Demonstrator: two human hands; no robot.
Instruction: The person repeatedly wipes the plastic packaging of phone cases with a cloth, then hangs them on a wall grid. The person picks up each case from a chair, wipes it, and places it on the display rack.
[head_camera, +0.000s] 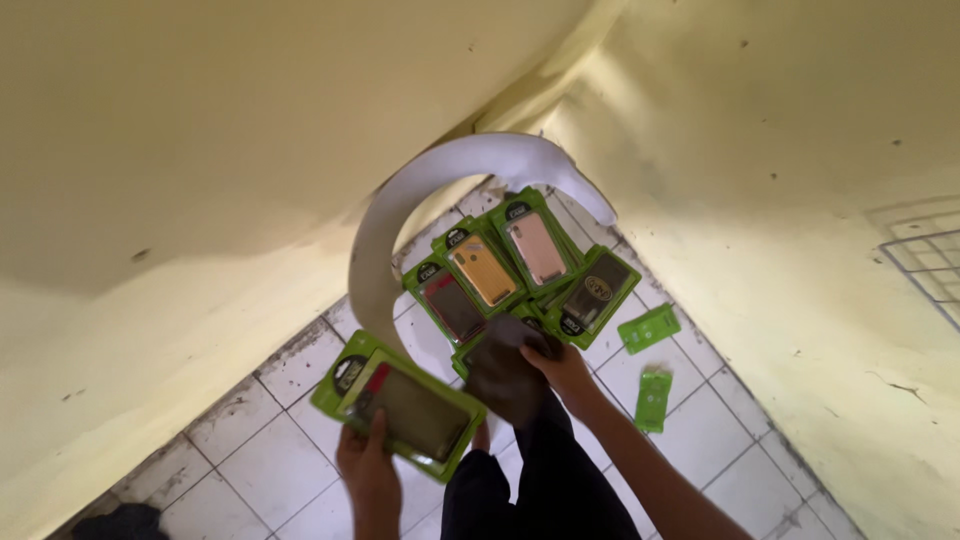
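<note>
Left hand (366, 462) clamped on green-packaged phone case (400, 403); right hand (562, 368) grips dark case (505, 370) beside packaged cases (520, 268) on white plastic chair (385, 240), tiled floor (270, 470) below.

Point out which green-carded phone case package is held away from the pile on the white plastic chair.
The green-carded package with the dark case, gripped by the left hand at lower left; the others lie fanned on the white plastic chair.

Green flat pack (400, 404) with dark case, pinched under left fingers (377, 428). Fan of green packs (520, 265) just beyond right fingers (535, 350). Two small green cards (650, 360) off right of them.
</note>
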